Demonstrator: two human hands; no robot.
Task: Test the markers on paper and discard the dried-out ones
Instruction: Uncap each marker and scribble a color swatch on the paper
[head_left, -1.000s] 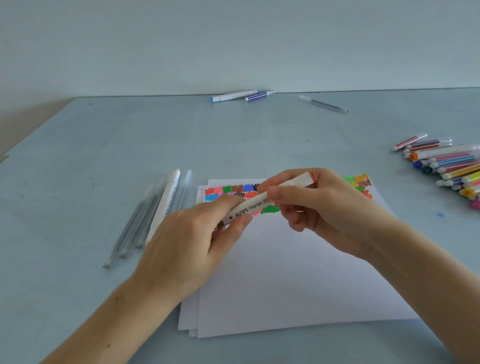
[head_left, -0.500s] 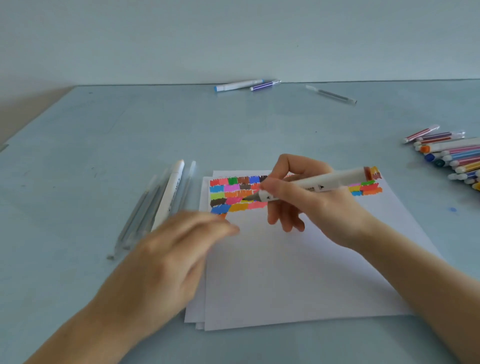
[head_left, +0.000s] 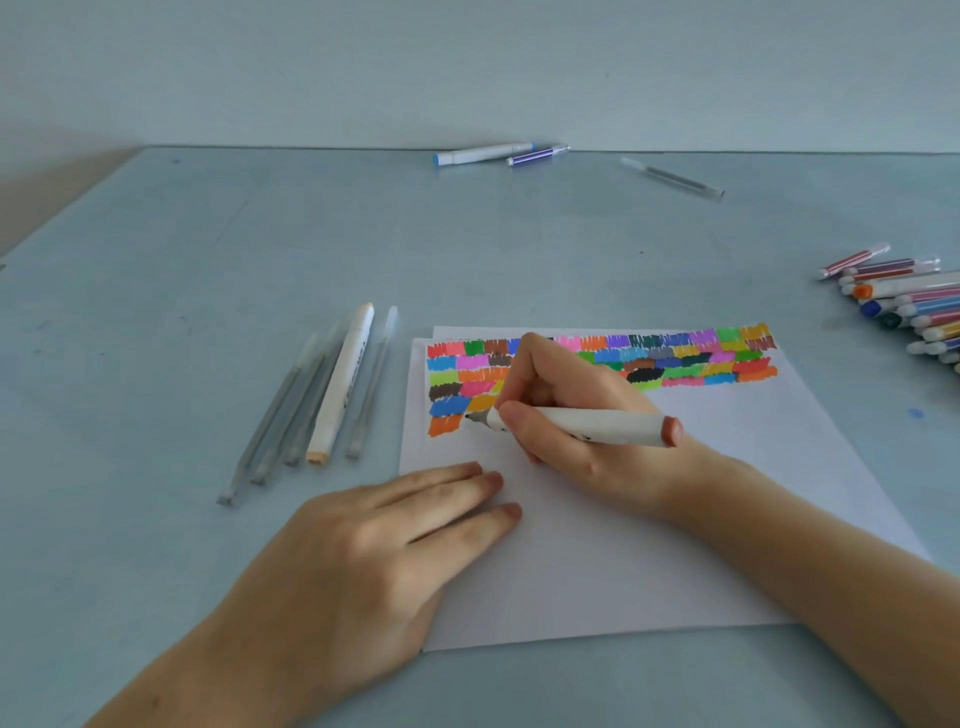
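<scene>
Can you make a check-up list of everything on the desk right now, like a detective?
Surface: pale blue table, small blue ink spot at right.
Job's things: white paper with rows of colour swatches; marker, brown end cap, tip at the paper beside the orange swatch; marker pile at right edge.
Clutter: white marker and grey pens left of paper; three pens near the wall.
Grippers: left hand flat on paper; right hand grips marker.
Cables: nothing seen.
Surroundings: plain pale wall.
</scene>
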